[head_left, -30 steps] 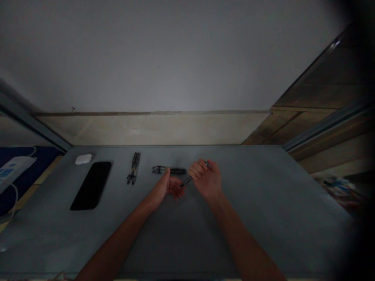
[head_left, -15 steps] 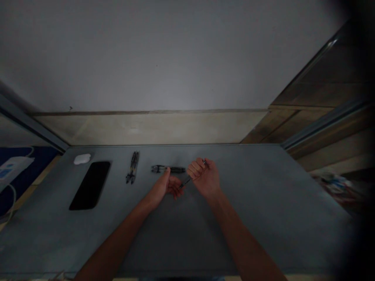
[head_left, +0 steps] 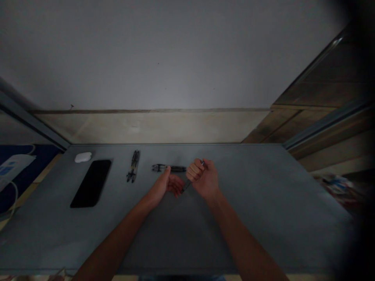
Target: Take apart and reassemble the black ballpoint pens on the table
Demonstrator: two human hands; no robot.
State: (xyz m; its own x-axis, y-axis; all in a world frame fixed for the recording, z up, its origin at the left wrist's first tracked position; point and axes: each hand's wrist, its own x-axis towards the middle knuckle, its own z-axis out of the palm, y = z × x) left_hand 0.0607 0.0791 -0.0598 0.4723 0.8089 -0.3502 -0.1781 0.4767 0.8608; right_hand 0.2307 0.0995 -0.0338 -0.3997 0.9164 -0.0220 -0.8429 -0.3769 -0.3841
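Note:
My right hand (head_left: pixel 203 178) is closed in a fist around a dark pen (head_left: pixel 186 185). The pen slants down and left out of the fist, and a short end shows above the thumb side. My left hand (head_left: pixel 165 184) has its thumb raised and its fingers loosely apart. Its fingertips are close to the pen's lower tip; whether they touch it I cannot tell. Just behind the left thumb, a few dark pens (head_left: pixel 177 169) lie side by side across the table. Farther left, another small group of pens (head_left: pixel 133 167) lies pointing away from me.
On the left of the grey table (head_left: pixel 263 203) lie a black phone (head_left: pixel 90 184) and a white earbud case (head_left: pixel 83 157). A wall with a pale lower board (head_left: pixel 175 128) closes off the back. Beyond the left edge are a white object (head_left: pixel 14 168) and a cable.
The pen in my right fist has tipped slightly lower, and more of its thicker body shows below the fist. My left fingers have shifted very little. The lying pens have stayed put.

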